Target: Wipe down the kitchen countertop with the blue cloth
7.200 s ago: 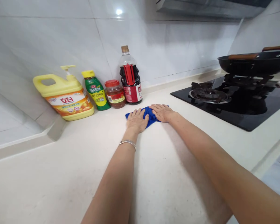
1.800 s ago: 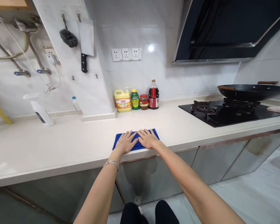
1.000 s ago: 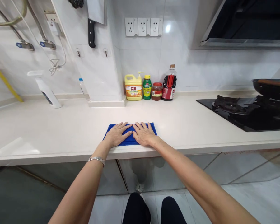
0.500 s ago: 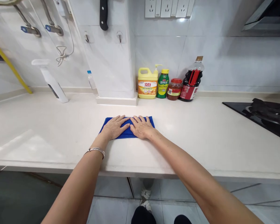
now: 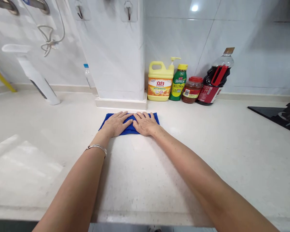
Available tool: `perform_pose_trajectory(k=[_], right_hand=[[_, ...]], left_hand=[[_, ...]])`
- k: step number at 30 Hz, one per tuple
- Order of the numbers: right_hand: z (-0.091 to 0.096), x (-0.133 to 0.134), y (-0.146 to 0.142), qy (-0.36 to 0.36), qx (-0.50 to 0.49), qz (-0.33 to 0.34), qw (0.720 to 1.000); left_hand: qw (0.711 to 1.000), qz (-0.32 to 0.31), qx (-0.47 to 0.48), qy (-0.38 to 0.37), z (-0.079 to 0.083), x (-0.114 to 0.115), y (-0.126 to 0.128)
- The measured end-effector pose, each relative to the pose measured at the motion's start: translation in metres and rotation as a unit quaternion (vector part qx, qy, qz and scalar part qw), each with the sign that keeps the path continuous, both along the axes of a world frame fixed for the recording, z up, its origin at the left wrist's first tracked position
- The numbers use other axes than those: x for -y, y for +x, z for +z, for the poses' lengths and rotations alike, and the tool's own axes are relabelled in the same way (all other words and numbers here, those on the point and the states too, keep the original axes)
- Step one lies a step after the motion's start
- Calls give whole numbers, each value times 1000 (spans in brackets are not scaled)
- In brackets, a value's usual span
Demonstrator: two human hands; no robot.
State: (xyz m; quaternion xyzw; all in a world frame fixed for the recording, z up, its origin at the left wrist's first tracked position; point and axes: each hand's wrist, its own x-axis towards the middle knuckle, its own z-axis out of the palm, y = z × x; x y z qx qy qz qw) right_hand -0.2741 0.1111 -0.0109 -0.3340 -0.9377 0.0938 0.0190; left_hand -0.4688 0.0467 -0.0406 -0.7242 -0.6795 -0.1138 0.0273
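A folded blue cloth [image 5: 131, 130] lies flat on the white countertop [image 5: 135, 174], just in front of the base of a tiled pillar. My left hand [image 5: 118, 124] rests palm down on its left part, fingers stretched forward. Beside it, my right hand [image 5: 145, 123] presses flat on the right part with its fingers spread. The two thumbs point toward each other over the cloth and nearly meet. Both hands cover much of the cloth, whose far corners and middle stay visible. A silver bracelet [image 5: 97, 147] circles my left wrist.
Along the back wall stand a yellow detergent jug [image 5: 159, 82], a green bottle [image 5: 178, 83], a red-lidded jar [image 5: 192, 90] and a large dark sauce bottle [image 5: 214, 80]. A white upright device [image 5: 38, 77] and a clear bottle [image 5: 90, 79] are left; a black cooktop [image 5: 273, 116] is right.
Both hands have slid the cloth forward, closer to the pillar base. The camera has moved in and tilted, so the bottles look larger and the floor is mostly out of view.
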Motion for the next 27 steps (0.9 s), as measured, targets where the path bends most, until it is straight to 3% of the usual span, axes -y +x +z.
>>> perform_pose_trajectory(k=[6, 11, 17, 27], right_hand=[[-4, -11, -15, 7, -28, -11, 1000], [-3, -9, -14, 10, -26, -18, 999], [0, 10, -4, 11, -14, -19, 1000], [4, 67, 31, -1, -18, -7, 1000]], left_hand=[[999, -43, -18, -23, 3, -16, -20], [1000, 7, -14, -23, 2, -12, -14], [998, 48, -25, -31, 3, 13, 6], [995, 84, -7, -49, 12, 75, 50]])
